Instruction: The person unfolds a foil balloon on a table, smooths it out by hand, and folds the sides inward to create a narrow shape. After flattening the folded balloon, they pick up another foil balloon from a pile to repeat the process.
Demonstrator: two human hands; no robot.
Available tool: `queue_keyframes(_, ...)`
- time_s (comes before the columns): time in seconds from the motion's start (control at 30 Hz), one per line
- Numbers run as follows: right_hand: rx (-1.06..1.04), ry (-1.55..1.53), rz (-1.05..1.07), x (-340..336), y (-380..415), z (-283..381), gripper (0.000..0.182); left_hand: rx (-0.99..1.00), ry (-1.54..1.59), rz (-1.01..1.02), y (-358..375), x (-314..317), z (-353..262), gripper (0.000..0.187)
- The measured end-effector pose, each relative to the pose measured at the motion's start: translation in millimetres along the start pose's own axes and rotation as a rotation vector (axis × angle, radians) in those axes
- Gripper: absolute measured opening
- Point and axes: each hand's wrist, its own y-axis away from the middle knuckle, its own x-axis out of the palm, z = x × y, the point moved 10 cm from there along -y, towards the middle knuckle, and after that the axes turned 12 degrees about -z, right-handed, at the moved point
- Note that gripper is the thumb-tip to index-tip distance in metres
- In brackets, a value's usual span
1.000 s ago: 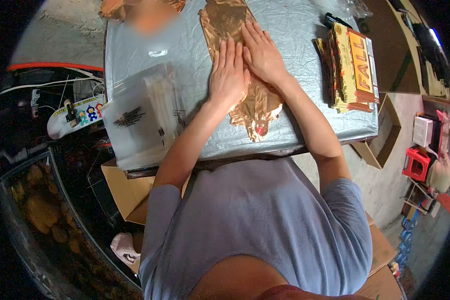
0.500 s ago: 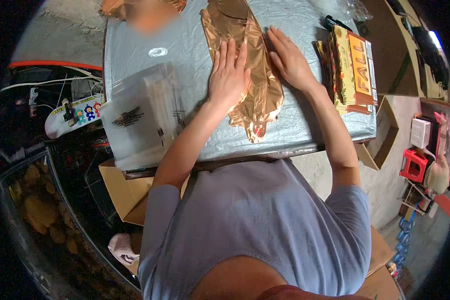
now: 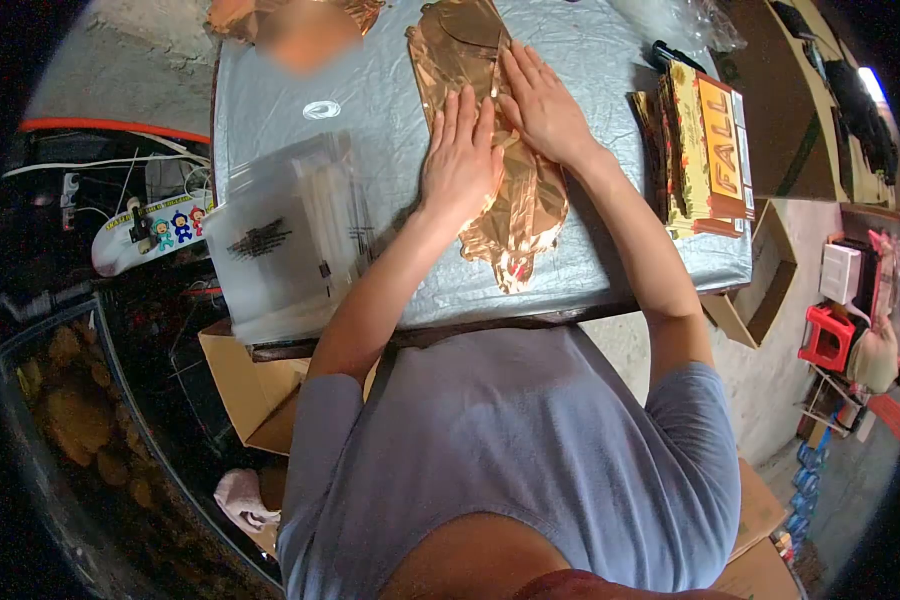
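A deflated copper-coloured foil balloon lies flat in a long folded strip on the silver-covered table. My left hand rests flat on its middle, fingers stretched out and pointing away from me. Further up, my right hand lies flat over the strip's right edge with its fingers extended. Neither hand grips anything. The parts of the balloon under both palms are hidden.
Left of the balloon lie clear plastic bags and a small white ring-shaped item. More copper foil is at the far left. A stack of printed "FALL" cards stands right, with clear plastic wrap behind.
My right hand has moved left and slightly up, from beside the balloon's right edge onto the foil. My left hand stays nearly in place.
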Motion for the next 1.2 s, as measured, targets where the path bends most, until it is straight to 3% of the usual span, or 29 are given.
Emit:
queue_keyframes(0.8,-0.066,0.125,-0.004,18.4,0.8,1.8,0.062,0.013,0.054,0.0,-1.6,-1.2,2.1,0.065)
queue_keyframes(0.9,-0.084,0.14,-0.013,16.9,0.8,3.2,0.061,-0.06,0.198,-0.036,-8.4,-10.7,12.9,0.057)
queue_keyframes(1.0,-0.095,0.137,-0.02,15.8,0.2,4.9,0.061,-0.289,0.543,-0.085,-14.4,-24.8,38.1,0.041)
queue_keyframes(1.17,-0.092,0.111,-0.046,12.4,1.0,5.5,0.063,-0.248,0.481,-0.122,-17.8,-44.2,44.5,0.043)
queue_keyframes(1.2,-0.092,0.112,-0.049,12.3,0.8,5.9,0.063,-0.157,0.303,-0.114,-14.8,-43.7,39.3,0.047)
